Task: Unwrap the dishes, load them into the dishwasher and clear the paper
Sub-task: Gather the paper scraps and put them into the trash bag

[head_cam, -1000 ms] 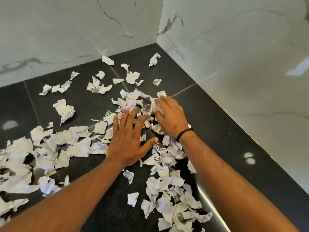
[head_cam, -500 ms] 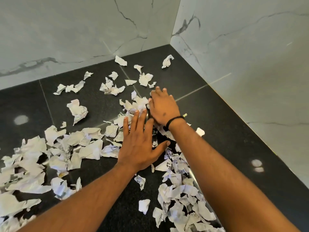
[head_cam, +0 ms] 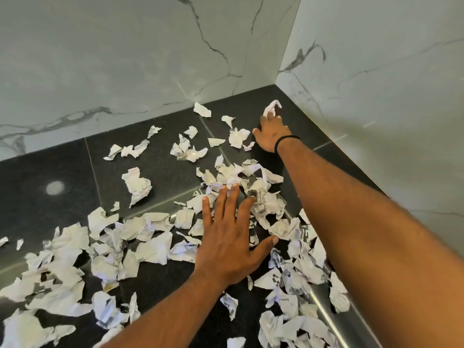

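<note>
Now: left hand (head_cam: pixel 231 237) flat on scraps (head_cam: pixel 140 244) | right hand (head_cam: pixel 272 133) touching corner scrap (head_cam: pixel 272 108)

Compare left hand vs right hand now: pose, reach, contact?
The left hand lies flat, fingers spread, on the paper scraps mid-counter; the right hand reaches far toward the wall corner. The left hand presses many scraps; the right hand's fingers touch one scrap. Only the right wrist wears a black band. Both are bare, over the dark counter.
</note>
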A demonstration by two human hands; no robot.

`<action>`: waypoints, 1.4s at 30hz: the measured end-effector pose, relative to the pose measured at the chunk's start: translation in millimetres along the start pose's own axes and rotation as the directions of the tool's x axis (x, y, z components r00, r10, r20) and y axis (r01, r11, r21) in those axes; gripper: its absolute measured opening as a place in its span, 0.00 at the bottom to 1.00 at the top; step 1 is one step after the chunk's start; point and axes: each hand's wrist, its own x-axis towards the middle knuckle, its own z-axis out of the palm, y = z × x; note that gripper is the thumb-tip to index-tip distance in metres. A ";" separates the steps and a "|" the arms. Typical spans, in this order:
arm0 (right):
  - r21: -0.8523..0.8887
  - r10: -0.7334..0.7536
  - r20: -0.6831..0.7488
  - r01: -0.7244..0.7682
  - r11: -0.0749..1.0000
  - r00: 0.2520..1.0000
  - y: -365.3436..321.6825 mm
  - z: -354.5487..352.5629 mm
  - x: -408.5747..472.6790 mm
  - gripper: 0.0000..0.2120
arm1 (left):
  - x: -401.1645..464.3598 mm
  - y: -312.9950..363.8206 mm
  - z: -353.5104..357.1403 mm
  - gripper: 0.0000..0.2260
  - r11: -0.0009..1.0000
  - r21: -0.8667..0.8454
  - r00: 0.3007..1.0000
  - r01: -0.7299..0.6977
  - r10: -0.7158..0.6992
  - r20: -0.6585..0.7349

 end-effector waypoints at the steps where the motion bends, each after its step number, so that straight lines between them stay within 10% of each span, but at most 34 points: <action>1: -0.020 -0.023 -0.017 0.023 1.000 1.000 -6.8 6.2 -7.6 0.23 | -0.5 0.3 0.1 0.39 1.000 -0.001 1.000 0.000 0.000 0.001; 6: 0.047 -0.265 -0.094 0.270 0.962 0.960 -48.8 36.9 -83.0 0.13 | 0.7 1.7 -2.5 0.41 1.000 0.012 1.000 0.014 -0.014 0.009; 14: -0.061 -0.215 -0.462 0.212 0.975 0.860 -94.7 24.2 -91.5 0.18 | 0.8 1.3 -5.3 0.42 1.000 0.005 0.999 0.019 -0.019 0.038; 23: -0.060 -0.288 0.022 0.289 0.956 0.957 -120.9 24.4 7.5 0.29 | -1.1 -0.8 -1.3 0.42 1.000 -0.030 0.999 -0.005 0.006 0.039; 34: 0.089 -0.420 -0.058 0.424 0.901 0.906 -59.9 40.3 -111.7 0.16 | 1.7 1.9 -2.7 0.41 0.998 -0.044 0.999 0.035 -0.035 -0.008; 42: 0.399 -0.002 -0.405 0.179 0.899 0.914 32.5 44.9 -205.8 0.26 | -0.6 2.0 -0.2 0.36 0.999 -0.039 0.998 0.011 -0.014 -0.055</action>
